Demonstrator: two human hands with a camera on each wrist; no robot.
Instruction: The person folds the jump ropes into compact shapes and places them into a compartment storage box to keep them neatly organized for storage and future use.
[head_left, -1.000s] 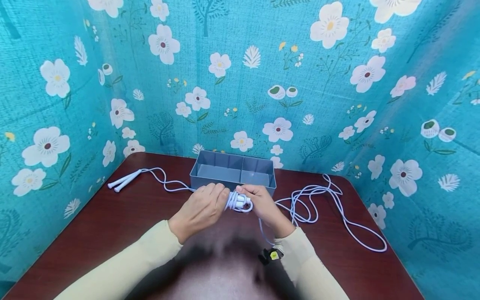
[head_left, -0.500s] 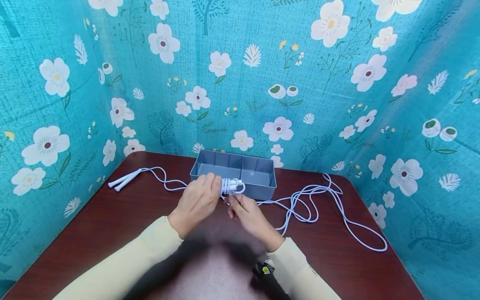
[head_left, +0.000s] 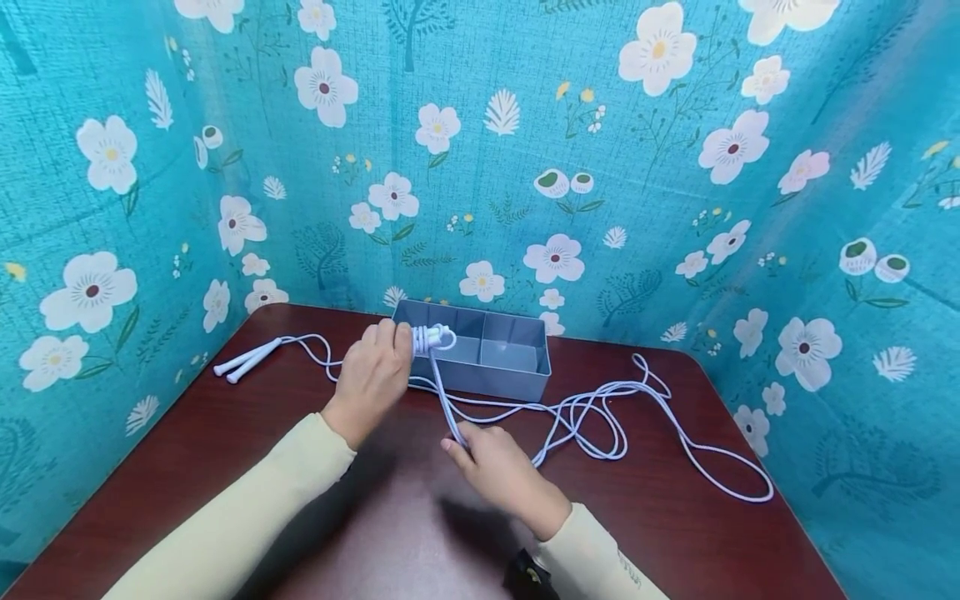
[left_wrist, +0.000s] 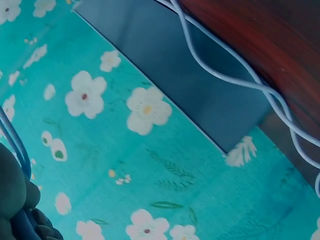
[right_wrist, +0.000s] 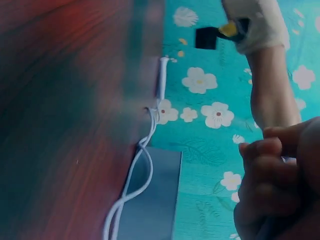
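Note:
My left hand [head_left: 373, 375] grips a white jump rope's handles, with the rope wound several times round them. This wound bundle [head_left: 433, 339] sticks out past the fingers, in front of the left part of the grey tray, a small loop at its end. A doubled length of pale cord [head_left: 444, 402] runs from the bundle down to my right hand [head_left: 498, 471], which holds it between thumb and curled fingers. In the right wrist view, the right hand [right_wrist: 272, 185] shows with fingers curled. The handle ends inside my left fist are hidden.
A grey two-compartment tray [head_left: 513, 354] stands at the table's back edge. Two more white handles [head_left: 247, 361] lie at the left, with cord running toward the tray. Loose loops of cord [head_left: 600, 417] spread over the right side. A flowered teal curtain [head_left: 480, 208] closes the back.
My left hand has moved left and up with the bundle. The right hand has come away from it, down and nearer, drawing the cord out between them. The loose loops shifted slightly.

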